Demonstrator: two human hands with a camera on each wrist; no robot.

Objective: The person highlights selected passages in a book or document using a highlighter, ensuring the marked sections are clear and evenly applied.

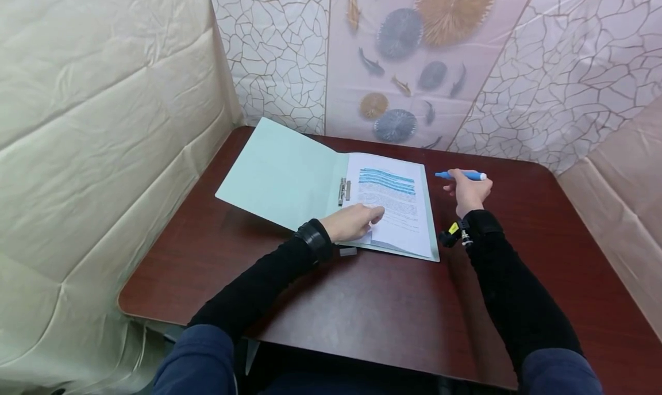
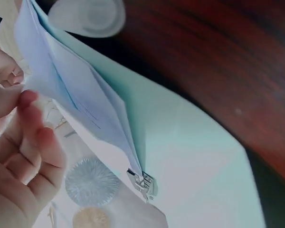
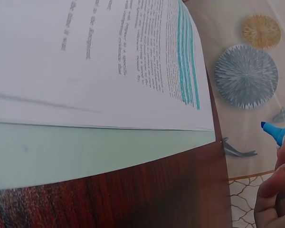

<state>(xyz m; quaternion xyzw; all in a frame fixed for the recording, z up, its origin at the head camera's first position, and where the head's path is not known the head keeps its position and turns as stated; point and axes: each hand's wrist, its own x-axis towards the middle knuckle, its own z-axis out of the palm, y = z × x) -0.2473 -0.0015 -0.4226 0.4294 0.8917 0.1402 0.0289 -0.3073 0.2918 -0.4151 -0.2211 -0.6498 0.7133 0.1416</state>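
Observation:
A pale green folder [image 1: 289,165] lies spread on the table, its cover swung to the left. Inside is a stack of printed paper [image 1: 395,217], held at the left by a metal clip [image 1: 344,191]. Several upper lines of text carry blue highlighting [image 3: 187,57]. My left hand [image 1: 354,221] reaches over the lower left of the page; in the left wrist view its thumb and index finger pinch the paper [image 2: 80,95], which bows upward. To the right of the folder, my right hand [image 1: 469,191] holds a blue highlighter [image 3: 274,133], its dark tip bare and pointing left.
A small translucent whitish piece [image 1: 349,251], rounded like a cap [image 2: 88,16] up close, lies by the folder's lower edge. The dark red-brown table [image 1: 310,303] meets a patterned wall covering [image 1: 398,113] behind. Cream fabric [image 1: 103,153] hangs on the left.

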